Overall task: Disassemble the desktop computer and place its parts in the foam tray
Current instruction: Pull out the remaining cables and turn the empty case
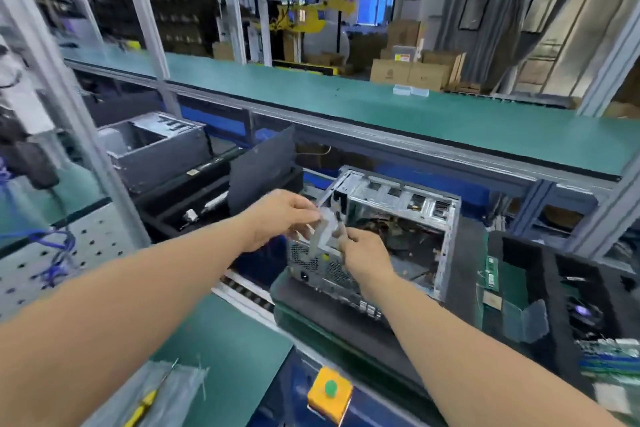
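Motion blur smears the small pale metal piece [327,230], so its shape is unclear. The left hand [282,218] and right hand [367,255] both pinch it above the open silver desktop computer case [391,236]. The black foam tray [540,260] sits right, already holding green circuit boards [498,282].
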